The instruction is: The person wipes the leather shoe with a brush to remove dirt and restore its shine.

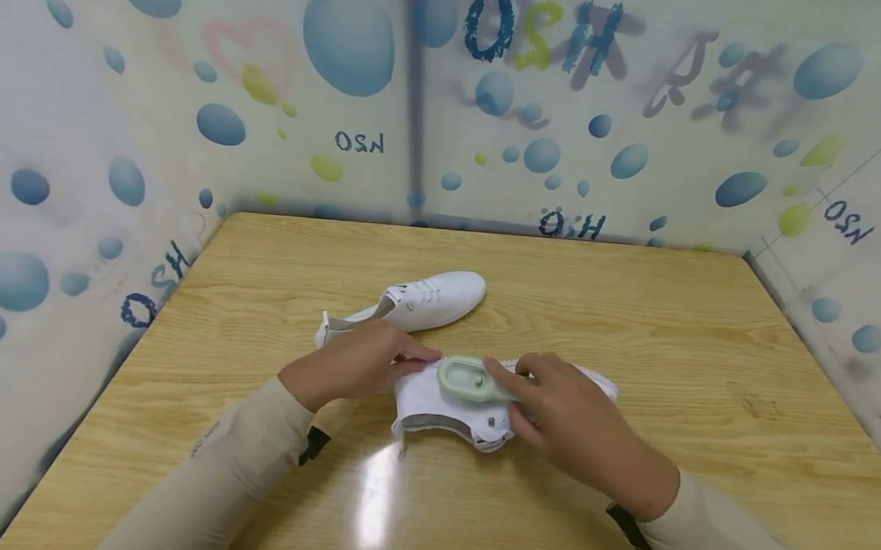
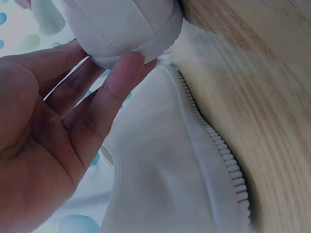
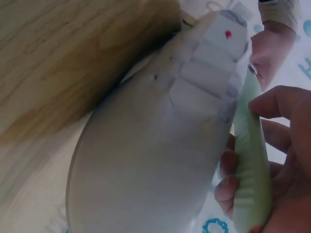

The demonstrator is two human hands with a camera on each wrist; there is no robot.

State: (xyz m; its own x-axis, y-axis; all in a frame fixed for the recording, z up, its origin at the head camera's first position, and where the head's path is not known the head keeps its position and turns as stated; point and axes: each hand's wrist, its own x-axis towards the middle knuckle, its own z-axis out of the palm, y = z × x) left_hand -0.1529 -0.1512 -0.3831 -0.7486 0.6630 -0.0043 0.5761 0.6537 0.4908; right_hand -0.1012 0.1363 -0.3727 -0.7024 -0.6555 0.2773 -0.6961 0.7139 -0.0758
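Note:
A white lace-up shoe (image 1: 419,398) lies tipped on its side, opening toward me, close over the table. My left hand (image 1: 369,358) pinches its heel end between thumb and fingers, as the left wrist view shows on the held shoe (image 2: 121,29). My right hand (image 1: 571,415) grips the handle of a pale green brush (image 1: 461,380), its oval head flat against the shoe's side near the sole. In the right wrist view the fingers wrap round the green handle (image 3: 252,179) beside the shoe's upper (image 3: 146,155). Bristles are hidden under the head.
The second white shoe (image 1: 442,300) stands upright just behind, toe pointing right, its heel close to my left hand. Both are on a wooden table (image 1: 633,310). A patterned wall covering (image 1: 491,170) rises at the table's back edge and along the sides.

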